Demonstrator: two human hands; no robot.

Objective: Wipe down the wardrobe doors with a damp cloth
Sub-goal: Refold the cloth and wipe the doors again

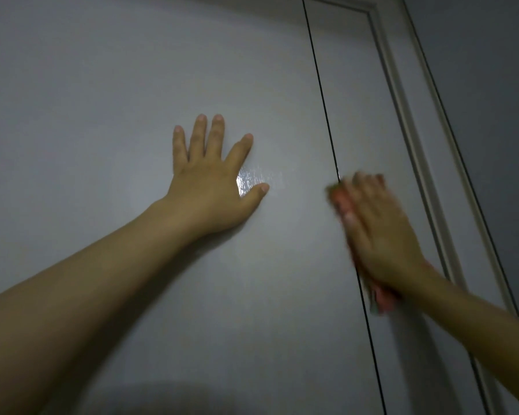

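Left hand [213, 178] flat, fingers spread on door [102, 85]; right hand [378, 226] presses pink cloth [340, 202] flat-fingered.

The right hand [378, 232] is motion-blurred, hiding most of the cloth [340, 202].

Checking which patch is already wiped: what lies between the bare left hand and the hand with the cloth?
In the head view, only bare door panel, with a wet glossy streak beside the left hand. The right hand presses the pink cloth over the door gap.
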